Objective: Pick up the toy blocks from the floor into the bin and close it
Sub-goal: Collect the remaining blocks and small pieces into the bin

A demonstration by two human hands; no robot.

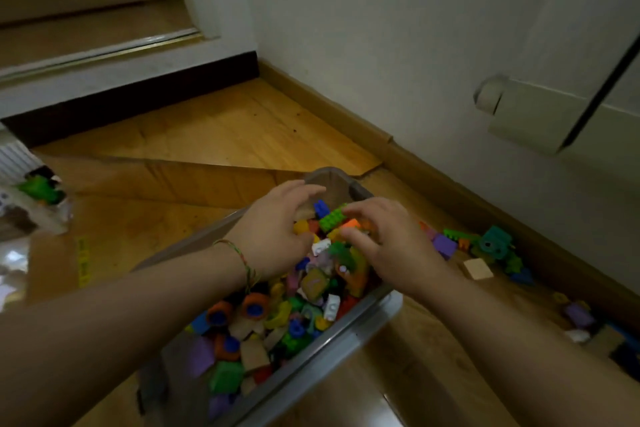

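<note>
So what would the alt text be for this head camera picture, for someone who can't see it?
Both hands, left hand and right hand, reach over a grey bin full of colourful toy blocks. More loose blocks lie on the wooden floor to its right, along the wall.

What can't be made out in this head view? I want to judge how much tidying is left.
- Blocks under both hands: left hand and right hand cover that part of the bin.
- Loose blocks on the floor: the trail is cut off by the right edge.
- Bin lid: none in view.
- Green toy: blurred at the left edge.
</note>
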